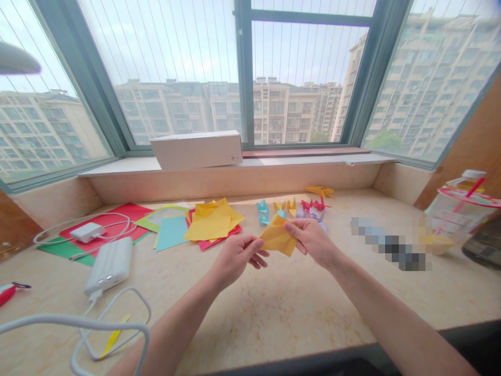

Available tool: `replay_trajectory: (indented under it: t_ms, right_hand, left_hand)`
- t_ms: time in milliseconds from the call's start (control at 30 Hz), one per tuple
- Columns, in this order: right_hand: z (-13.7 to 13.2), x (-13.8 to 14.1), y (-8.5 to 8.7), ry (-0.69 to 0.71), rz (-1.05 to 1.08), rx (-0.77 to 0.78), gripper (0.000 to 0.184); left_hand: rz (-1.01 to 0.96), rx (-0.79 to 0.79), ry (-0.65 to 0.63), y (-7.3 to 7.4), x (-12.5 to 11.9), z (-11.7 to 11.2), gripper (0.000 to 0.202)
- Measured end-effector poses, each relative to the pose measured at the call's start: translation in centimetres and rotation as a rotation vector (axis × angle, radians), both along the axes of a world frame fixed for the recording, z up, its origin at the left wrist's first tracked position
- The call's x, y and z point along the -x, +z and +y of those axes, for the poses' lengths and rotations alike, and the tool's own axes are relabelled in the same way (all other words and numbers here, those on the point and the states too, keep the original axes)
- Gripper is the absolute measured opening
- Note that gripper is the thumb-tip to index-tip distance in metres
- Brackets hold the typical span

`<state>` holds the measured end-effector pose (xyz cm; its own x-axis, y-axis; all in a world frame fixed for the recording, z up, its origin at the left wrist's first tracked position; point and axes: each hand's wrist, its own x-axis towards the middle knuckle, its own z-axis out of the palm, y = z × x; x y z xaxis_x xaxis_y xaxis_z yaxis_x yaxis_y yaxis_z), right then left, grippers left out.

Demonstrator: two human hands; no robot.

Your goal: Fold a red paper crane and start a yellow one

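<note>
Between my two hands a piece of folded yellow paper (278,239) is held up above the counter. My left hand (243,256) pinches its left corner between thumb and fingers, the other fingers curled below. At the upper right edge, my right hand (309,237) grips the paper with the thumb on top. Just behind it stand small folded paper cranes in blue (263,211), yellow (290,206), red (315,203) and purple (313,214), partly hidden by the held paper and my right hand. A stack of yellow sheets (213,222) lies to the left of them.
Coloured paper sheets (171,232), a white charger (88,232) and a white power bank (109,263) with looping cables lie on the left. A white box (198,150) rests on the window ledge. A lidded cup with a red straw (454,214) stands at right, beside a blurred-out patch.
</note>
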<state>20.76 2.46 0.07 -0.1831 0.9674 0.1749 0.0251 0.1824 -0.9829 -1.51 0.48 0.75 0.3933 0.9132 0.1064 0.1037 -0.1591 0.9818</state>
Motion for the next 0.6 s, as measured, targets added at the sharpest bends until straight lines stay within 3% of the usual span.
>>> replay_trajectory:
  t_ms: [333, 600]
  right_hand:
    - [0.5, -0.8, 0.0, 0.041, 0.079, 0.04, 0.047]
    - [1.1, -1.3, -0.4, -0.01, 0.054, 0.018, 0.049]
  left_hand:
    - [0.002, -0.079, 0.072, -0.7, 0.3, 0.6, 0.052]
    - [-0.035, -0.121, 0.161, -0.2, 0.4, 0.5, 0.043]
